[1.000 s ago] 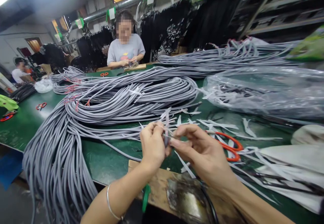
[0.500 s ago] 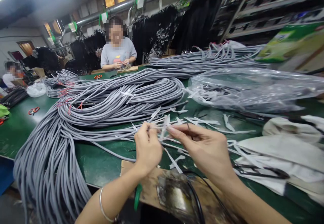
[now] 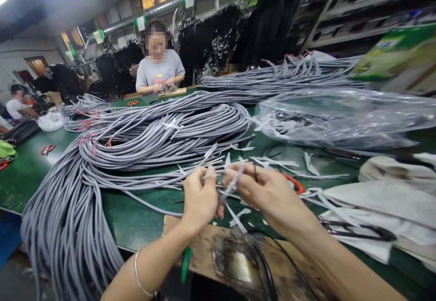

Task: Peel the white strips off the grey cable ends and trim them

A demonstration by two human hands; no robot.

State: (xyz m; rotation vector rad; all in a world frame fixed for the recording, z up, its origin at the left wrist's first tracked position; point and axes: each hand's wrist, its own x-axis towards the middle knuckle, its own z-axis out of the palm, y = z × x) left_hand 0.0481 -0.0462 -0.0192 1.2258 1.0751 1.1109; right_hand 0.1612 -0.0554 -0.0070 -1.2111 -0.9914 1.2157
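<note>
My left hand is closed in a pinch at the end of a grey cable, above the green table. Just to its right, my right hand has its fingers closed round a whitish strip that slants between the two hands. Red-orange handles show behind my right hand. Beyond and left of my hands lies a large bundle of grey cables. White scraps are scattered near my fingers. What exactly is between the left fingertips is too small to tell.
Below my hands is a stained wooden board with a metal piece and black cord. A clear plastic bag, white cloth and black tool lie right. Across the table sits a person; orange-handled scissors lie left.
The whitish strip now slants between my hands, and my right fingers have curled closer in. Red-orange handles have come into view behind my right hand.
</note>
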